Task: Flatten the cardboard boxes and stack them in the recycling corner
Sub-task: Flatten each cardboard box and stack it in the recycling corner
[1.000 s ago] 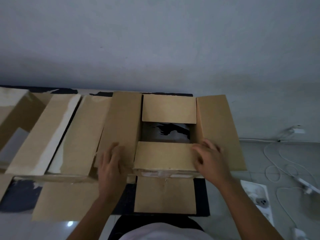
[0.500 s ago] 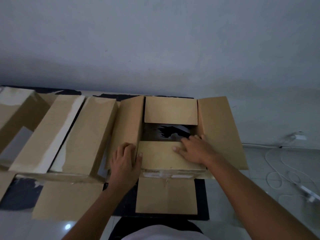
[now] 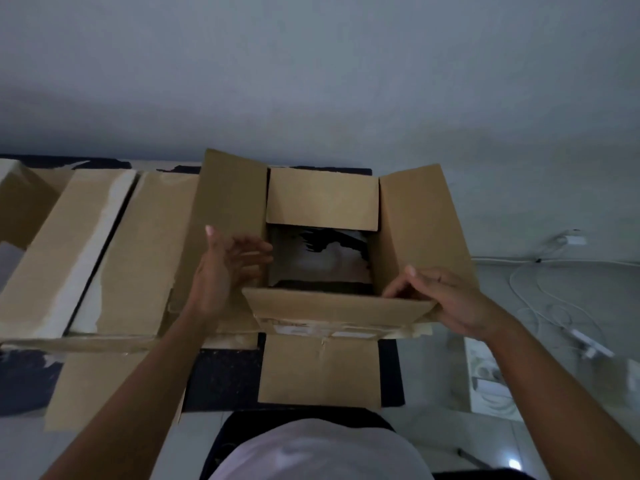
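Note:
An open brown cardboard box (image 3: 325,199) stands in front of me on a dark mat (image 3: 221,379), and the floor shows through its middle. Its left flap (image 3: 232,195) and right flap (image 3: 422,220) stand up and lean outward. The near flap (image 3: 332,303) is raised at a low angle. My left hand (image 3: 221,268) hovers with its fingers spread against the inner side of the left flap and holds nothing. My right hand (image 3: 450,299) grips the near flap's right corner, thumb on top.
To the left, two long cardboard boxes (image 3: 149,254) (image 3: 69,244) lie side by side, with flat cardboard under them. White cables (image 3: 540,296) and a power strip (image 3: 588,344) lie on the tiled floor at the right, near a white packet (image 3: 491,382). A grey wall stands behind.
The near flap, pressed flat before, has come up. My right hand slid from its middle to its right corner. My left hand lifted off the cardboard and opened, and the left flap rose.

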### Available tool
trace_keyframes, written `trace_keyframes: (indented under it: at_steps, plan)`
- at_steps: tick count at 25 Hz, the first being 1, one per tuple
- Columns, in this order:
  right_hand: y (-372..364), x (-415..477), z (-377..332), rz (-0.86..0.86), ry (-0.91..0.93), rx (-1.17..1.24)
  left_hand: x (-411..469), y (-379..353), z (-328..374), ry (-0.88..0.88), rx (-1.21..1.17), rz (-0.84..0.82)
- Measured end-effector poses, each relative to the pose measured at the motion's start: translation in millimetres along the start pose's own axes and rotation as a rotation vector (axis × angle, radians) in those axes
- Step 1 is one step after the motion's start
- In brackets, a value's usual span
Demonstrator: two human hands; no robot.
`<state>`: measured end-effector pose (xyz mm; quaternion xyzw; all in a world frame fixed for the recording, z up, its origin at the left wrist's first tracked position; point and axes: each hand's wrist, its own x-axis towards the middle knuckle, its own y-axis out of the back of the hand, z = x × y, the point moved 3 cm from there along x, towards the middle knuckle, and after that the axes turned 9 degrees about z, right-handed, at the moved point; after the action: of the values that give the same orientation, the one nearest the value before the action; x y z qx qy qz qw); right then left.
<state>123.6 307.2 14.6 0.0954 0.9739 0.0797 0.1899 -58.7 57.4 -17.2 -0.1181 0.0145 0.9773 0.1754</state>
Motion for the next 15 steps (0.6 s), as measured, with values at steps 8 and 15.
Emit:
trace_keyframes:
  at_steps: [8,15]
  plan:
    - [-25.4,-4.7,40.3,-0.119,-0.001,-0.204,-13.0,-2.2,-38.9,-0.441,0.86,-0.378]
    - [-52.1,25.2,39.9,0.032,0.051,-0.481,-27.2,-6.0,-67.4,-0.725,1.259,-0.291]
